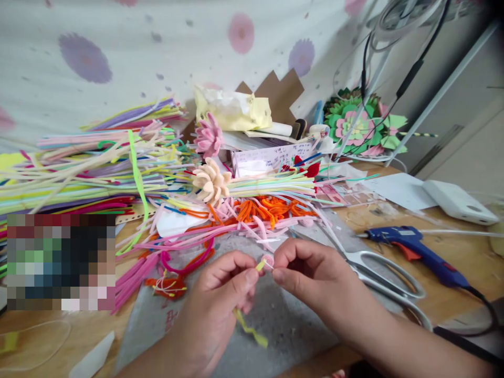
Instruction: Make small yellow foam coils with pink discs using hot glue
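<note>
Near the centre, my left hand (226,294) is closed, with a yellow-green strip (252,332) pinched in it; the strip's wavy end hangs below the fingers. A small pink piece (268,261) sits at the strip's upper tip, between the two hands. My right hand (311,273) pinches at the right side of that pink piece, where a thin pale strand shows between the fingertips. Both hands are above a grey mat (275,315).
Pipe cleaners (98,173) lie in bundles at the left, orange ones (268,210) behind the hands. Scissors (388,278) and a blue glue gun (417,247) rest at the right. Fuzzy flowers, pink (208,135) and cream (211,182), stand behind. A pixelated patch covers the lower left.
</note>
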The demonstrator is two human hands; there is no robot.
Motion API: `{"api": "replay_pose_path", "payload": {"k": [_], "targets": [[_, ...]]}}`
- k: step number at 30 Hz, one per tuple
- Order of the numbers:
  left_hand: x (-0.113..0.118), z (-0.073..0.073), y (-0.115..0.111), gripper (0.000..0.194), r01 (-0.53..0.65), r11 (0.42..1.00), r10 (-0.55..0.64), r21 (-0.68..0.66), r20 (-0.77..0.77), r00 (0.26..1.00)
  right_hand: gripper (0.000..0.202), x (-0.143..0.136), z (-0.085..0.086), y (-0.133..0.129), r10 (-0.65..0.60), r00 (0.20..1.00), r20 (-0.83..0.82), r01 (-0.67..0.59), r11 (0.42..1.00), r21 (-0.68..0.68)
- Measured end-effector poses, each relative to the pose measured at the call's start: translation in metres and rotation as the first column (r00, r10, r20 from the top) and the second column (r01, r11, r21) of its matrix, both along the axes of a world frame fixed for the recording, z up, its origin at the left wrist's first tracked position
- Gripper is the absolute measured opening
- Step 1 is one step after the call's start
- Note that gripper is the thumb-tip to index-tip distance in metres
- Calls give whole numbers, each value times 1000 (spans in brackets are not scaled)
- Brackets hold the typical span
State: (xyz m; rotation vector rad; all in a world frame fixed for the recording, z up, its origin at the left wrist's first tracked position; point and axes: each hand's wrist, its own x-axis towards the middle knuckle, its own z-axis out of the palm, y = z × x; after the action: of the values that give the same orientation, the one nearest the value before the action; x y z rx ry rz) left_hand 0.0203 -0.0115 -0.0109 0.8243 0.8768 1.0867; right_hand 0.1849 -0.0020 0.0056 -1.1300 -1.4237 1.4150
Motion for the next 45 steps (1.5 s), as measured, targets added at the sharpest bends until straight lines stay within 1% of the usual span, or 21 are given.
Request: {"api": "replay_pose_path", "payload": {"k": [11,17,19,23,28,32,35,38,42,45], "targets": [[0,5,2,13,-39,999,37,-24,-67,997,12,-5,1,4,-26,994,101,25,1000,18],[0,6,2,14,-45,998,42,-35,-74,996,12,-7,2,4,-23,990,138,19,999,30],[1,6,2,15,-42,998,39,-43,-68,997,11,-7,1,4,-20,990,137,12,998,57],[1,7,2,16,-23,999,21,-49,-44,999,9,-5,-1,3,-3,989,145,-19,988,154],[-1,7,1,15,-6,999,4,-48,-29,1000,15,3,0,2,6,988,157,-51,958,282],[-1,8,1,14,10,999,-11,-47,-34,999,13,10,1,3,6,988,151,-54,949,312],[-1,7,1,14,16,1000,-17,-20,-72,997,9,10,3,4,10,990,142,-53,951,306],[-2,3,1,12,20,999,-15,29,-157,987,8,7,3,4,20,991,136,-59,956,288],[-6,-2,0,12,47,994,-17,102,-285,958,7,3,3,4,15,989,149,-55,962,268],[-7,-3,-1,12,77,988,-27,130,-345,938,9,2,4,4,17,990,143,-53,967,248]]}}
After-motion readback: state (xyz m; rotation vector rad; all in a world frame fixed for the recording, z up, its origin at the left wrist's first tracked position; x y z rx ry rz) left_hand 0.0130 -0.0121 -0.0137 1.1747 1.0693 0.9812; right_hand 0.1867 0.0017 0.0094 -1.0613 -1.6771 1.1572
